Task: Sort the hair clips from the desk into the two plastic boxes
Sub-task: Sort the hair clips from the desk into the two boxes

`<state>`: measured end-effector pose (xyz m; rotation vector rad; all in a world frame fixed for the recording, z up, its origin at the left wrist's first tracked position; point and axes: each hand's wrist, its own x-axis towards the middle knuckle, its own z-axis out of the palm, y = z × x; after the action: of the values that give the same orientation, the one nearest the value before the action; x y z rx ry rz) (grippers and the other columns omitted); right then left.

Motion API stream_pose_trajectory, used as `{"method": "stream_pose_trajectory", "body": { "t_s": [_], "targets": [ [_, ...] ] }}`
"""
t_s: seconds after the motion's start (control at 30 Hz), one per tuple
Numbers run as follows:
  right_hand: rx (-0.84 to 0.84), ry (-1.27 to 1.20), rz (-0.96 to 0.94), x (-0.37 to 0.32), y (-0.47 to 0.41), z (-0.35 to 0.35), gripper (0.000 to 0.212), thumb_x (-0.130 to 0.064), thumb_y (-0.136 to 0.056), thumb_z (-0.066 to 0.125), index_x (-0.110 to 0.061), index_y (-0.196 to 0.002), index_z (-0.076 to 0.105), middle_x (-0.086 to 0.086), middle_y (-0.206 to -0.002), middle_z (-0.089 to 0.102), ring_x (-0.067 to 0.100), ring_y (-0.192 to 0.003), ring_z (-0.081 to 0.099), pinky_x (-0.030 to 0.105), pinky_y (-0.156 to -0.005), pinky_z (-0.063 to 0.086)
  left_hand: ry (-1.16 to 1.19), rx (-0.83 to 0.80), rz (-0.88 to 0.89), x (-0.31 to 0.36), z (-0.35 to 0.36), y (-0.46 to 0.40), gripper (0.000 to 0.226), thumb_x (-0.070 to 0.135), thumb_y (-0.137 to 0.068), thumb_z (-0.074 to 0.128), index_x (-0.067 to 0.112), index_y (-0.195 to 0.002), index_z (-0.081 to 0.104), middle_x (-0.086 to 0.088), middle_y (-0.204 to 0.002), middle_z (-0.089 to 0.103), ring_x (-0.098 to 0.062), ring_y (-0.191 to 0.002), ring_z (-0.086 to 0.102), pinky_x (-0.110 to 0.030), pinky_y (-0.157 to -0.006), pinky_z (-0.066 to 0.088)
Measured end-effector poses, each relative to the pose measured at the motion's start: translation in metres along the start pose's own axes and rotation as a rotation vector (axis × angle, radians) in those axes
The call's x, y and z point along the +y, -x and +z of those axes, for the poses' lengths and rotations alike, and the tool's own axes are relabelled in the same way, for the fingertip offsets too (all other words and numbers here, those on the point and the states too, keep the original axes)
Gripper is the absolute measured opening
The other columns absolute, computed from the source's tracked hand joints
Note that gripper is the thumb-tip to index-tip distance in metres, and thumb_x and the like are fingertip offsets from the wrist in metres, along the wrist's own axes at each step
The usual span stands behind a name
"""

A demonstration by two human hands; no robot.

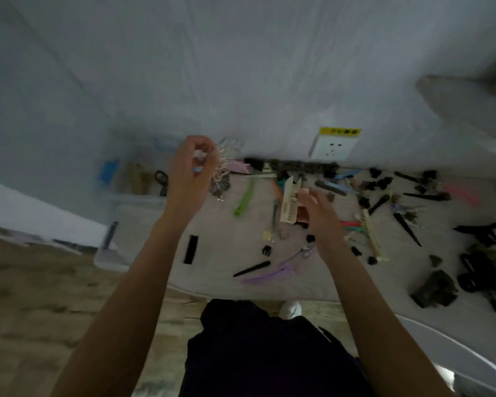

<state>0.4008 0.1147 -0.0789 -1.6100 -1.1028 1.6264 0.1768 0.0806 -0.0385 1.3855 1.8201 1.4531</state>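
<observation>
My left hand [191, 167] is raised above the desk's far left and closed on a clear claw clip [226, 156] with long teeth. My right hand [312, 209] holds a cream claw clip [289, 200] upright over the desk's middle. Many hair clips lie scattered on the white desk [226, 230]: a green one [245, 197], a purple one [272, 270], a black bar [191, 249] and several black ones to the right. Two clear plastic boxes stand at the left: the far box [138, 179] holds some clips, the near box [112, 239] holds a dark clip.
A wall socket [334, 146] with a yellow label sits on the wall behind the desk. Large dark claw clips [481, 270] pile at the desk's right end. Wooden floor [40, 282] and a white shoe [291, 309] show below the desk's front edge.
</observation>
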Motion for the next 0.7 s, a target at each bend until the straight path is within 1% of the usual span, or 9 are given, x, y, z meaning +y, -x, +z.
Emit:
{"method": "stream_pose_trajectory", "body": {
  "t_s": [0.03,0.1,0.17,0.23,0.33,0.4,0.53,0.63,0.7],
  "targets": [
    [-0.041,0.012,-0.017,-0.003,0.001,0.017,0.021,-0.027,-0.094,0.050,-0.016,-0.112,0.054,0.009,-0.108,0.062,0.020,-0.089,0.062,0.033,-0.076,0.051,-0.113,0.043,-0.043,-0.012,-0.022,0.000,0.011,0.013,-0.090,0.054,0.022,-0.097,0.054,0.007,-0.092,0.056,-0.011,-0.079,0.057,-0.013,-0.071,0.046],
    [-0.136,0.007,-0.059,-0.010,0.006,0.058,0.025,-0.024,-0.093,0.053,-0.016,-0.117,0.053,0.007,-0.109,0.063,0.019,-0.089,0.062,0.034,-0.077,0.051,-0.335,0.127,-0.139,-0.039,-0.072,-0.002,0.014,0.015,-0.090,0.055,0.008,-0.103,0.057,-0.009,-0.099,0.058,-0.019,-0.083,0.058,-0.023,-0.079,0.049],
    [-0.208,0.011,-0.106,-0.020,0.012,0.097,0.027,-0.020,-0.092,0.055,-0.016,-0.118,0.052,0.004,-0.105,0.064,0.015,-0.086,0.062,0.027,-0.072,0.052,-0.489,0.160,-0.246,-0.060,-0.111,-0.007,0.019,0.017,-0.088,0.057,0.006,-0.104,0.057,-0.016,-0.106,0.056,-0.025,-0.085,0.058,-0.029,-0.082,0.044],
    [-0.246,0.006,-0.127,-0.031,0.016,0.131,0.030,-0.017,-0.091,0.055,-0.014,-0.121,0.050,-0.001,-0.095,0.064,0.012,-0.080,0.061,0.020,-0.065,0.051,-0.583,0.126,-0.342,-0.075,-0.136,-0.015,0.021,0.019,-0.086,0.059,0.010,-0.105,0.057,-0.015,-0.111,0.053,-0.028,-0.090,0.059,-0.030,-0.080,0.041],
    [-0.258,0.041,-0.198,-0.047,0.014,0.175,0.034,-0.016,-0.091,0.056,-0.013,-0.124,0.048,0.000,-0.094,0.064,0.016,-0.080,0.062,0.020,-0.061,0.051,-0.617,-0.024,-0.353,-0.096,-0.152,-0.029,0.024,0.016,-0.081,0.064,0.012,-0.104,0.058,-0.013,-0.110,0.053,-0.028,-0.094,0.059,-0.026,-0.077,0.037],
    [-0.235,0.152,-0.251,-0.054,0.008,0.202,0.034,-0.020,-0.091,0.057,-0.017,-0.123,0.048,0.008,-0.101,0.066,0.019,-0.081,0.064,0.022,-0.060,0.053,-0.645,-0.171,-0.324,-0.111,-0.157,-0.036,0.026,0.021,-0.078,0.069,0.012,-0.101,0.061,-0.012,-0.107,0.057,-0.027,-0.095,0.060,-0.026,-0.077,0.040],
    [-0.173,0.445,-0.394,-0.062,-0.004,0.241,0.033,-0.031,-0.089,0.058,-0.019,-0.118,0.047,0.011,-0.098,0.068,0.026,-0.081,0.066,0.042,-0.073,0.056,-0.742,-0.358,-0.325,-0.129,-0.161,-0.039,0.032,0.036,-0.083,0.064,0.015,-0.108,0.062,-0.007,-0.107,0.065,-0.024,-0.099,0.060,-0.031,-0.077,0.043],
    [-0.092,0.886,-0.552,-0.063,-0.008,0.260,0.027,-0.029,-0.093,0.049,-0.010,-0.112,0.052,0.016,-0.094,0.068,0.031,-0.083,0.064,0.037,-0.072,0.050,-0.778,-0.370,-0.256,-0.134,-0.165,-0.037,0.029,0.033,-0.090,0.055,0.015,-0.111,0.061,-0.006,-0.109,0.066,-0.025,-0.102,0.060,-0.034,-0.080,0.046],
    [-0.026,1.067,-0.647,-0.064,-0.007,0.267,0.024,-0.025,-0.096,0.042,-0.006,-0.105,0.055,0.015,-0.087,0.066,0.032,-0.078,0.064,0.036,-0.066,0.048,-0.737,-0.291,-0.200,-0.135,-0.169,-0.036,0.027,0.031,-0.091,0.052,0.017,-0.114,0.059,-0.002,-0.108,0.067,-0.021,-0.100,0.061,-0.031,-0.077,0.046]
  ]
}}
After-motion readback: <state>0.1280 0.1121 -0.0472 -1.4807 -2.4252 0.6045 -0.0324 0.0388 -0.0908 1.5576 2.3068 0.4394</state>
